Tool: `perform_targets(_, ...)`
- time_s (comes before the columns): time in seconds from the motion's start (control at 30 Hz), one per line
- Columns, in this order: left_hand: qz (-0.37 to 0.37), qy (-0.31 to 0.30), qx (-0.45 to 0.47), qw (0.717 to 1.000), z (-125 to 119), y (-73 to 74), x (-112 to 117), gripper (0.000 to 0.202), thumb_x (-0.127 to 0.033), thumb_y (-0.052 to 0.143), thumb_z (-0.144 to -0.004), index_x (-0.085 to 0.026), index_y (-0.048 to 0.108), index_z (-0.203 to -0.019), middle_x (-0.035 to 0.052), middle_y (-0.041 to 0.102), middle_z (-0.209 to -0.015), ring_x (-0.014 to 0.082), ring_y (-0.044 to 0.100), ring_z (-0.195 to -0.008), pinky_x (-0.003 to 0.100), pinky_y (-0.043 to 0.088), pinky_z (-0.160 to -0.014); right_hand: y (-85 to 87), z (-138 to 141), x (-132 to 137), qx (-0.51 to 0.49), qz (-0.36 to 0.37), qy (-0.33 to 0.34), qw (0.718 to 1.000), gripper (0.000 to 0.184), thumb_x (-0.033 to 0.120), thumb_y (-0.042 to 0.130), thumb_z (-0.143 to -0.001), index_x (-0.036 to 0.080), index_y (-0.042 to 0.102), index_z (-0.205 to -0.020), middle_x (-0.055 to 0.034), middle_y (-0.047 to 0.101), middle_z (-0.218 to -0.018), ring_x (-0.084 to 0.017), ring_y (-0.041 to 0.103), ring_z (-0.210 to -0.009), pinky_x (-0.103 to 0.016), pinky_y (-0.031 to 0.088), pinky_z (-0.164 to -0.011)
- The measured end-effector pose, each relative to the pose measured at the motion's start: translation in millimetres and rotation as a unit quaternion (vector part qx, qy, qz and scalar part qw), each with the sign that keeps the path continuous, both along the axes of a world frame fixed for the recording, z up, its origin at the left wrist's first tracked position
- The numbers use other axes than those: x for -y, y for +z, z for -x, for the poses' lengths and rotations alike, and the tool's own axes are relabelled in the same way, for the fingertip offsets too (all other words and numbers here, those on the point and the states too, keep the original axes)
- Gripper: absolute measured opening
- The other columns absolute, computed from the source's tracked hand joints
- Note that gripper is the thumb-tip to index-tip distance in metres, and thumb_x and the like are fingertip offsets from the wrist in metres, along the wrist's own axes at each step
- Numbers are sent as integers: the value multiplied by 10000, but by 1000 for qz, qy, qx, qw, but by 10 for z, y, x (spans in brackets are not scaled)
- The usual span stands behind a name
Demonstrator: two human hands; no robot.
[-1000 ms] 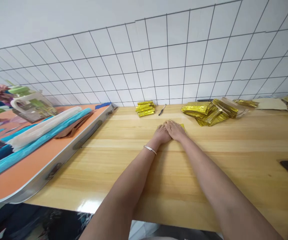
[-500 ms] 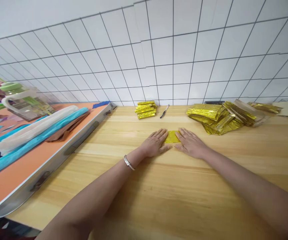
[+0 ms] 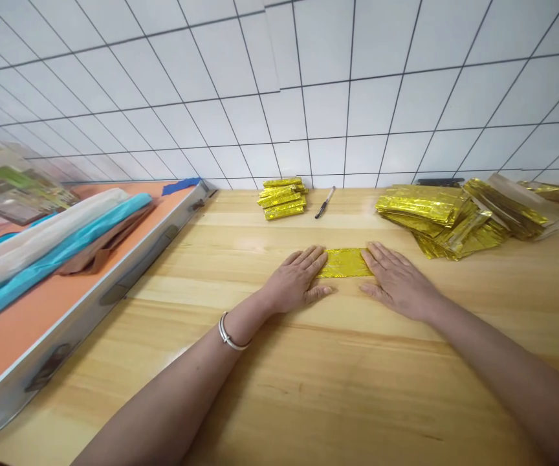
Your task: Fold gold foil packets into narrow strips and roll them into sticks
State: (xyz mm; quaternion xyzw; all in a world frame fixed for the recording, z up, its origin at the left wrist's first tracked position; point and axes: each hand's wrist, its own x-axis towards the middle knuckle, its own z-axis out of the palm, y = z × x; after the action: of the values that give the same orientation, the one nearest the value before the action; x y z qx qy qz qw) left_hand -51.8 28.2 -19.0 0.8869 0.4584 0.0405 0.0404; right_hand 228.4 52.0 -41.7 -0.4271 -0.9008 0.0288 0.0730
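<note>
A flat strip of shiny gold foil (image 3: 346, 263) lies crosswise on the wooden table. My left hand (image 3: 295, 278) rests flat on its left end, fingers stretched out, thumb on the wood just below the strip. On the right end lies my right hand (image 3: 400, 279), also flat with fingers extended. Both ends of the strip are hidden under the fingers; its middle is exposed. A silver bangle (image 3: 232, 333) circles my left wrist.
Behind my hands are a small pile of folded gold foil pieces (image 3: 283, 199), a pen (image 3: 325, 202) and a larger heap of gold foil (image 3: 425, 210). An orange-topped surface (image 3: 90, 278) at left holds rolled blue and white material (image 3: 66, 239). A tiled wall stands behind.
My hands have moved apart along the strip, the right hand going right, so more gold foil shows between them. The camera view has come closer and shifted slightly.
</note>
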Motion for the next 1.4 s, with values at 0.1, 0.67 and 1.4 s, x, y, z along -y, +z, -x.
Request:
perform_targets(0.1, -5, -2, 1, 1000, -5, 19, 26, 729, -653, 240, -886, -238, 145, -1479, 94, 150, -1542, 253, 127, -1426, 432, 146, -1140, 7, 8, 1, 7, -5, 0, 1000, 792, 638, 268, -877, 193, 63, -1498, -73, 74, -1554, -267, 69, -1419, -446, 142, -1143)
perform_targets(0.67, -67, -91, 20, 993, -72, 80, 94, 505, -490, 320, -943, -244, 414, -1374, 74, 412, -1422, 240, 436, -1228, 402, 315, -1020, 224, 203, 158, 24, -30, 112, 993, 500, 483, 316, -941, 281, 419, -1386, -69, 398, -1453, -269, 327, -1341, -479, 313, -1030)
perform_targets(1.4, -54, -75, 7, 996, 90, 185, 286, 416, -392, 341, -962, -216, 448, -1323, 63, 538, -1276, 195, 508, -1165, 345, 392, -1012, 206, -432, 199, 72, -67, 38, 994, 497, 537, 330, -919, 314, 471, -1341, -44, 410, -1449, -262, 343, -1334, -463, 335, -986)
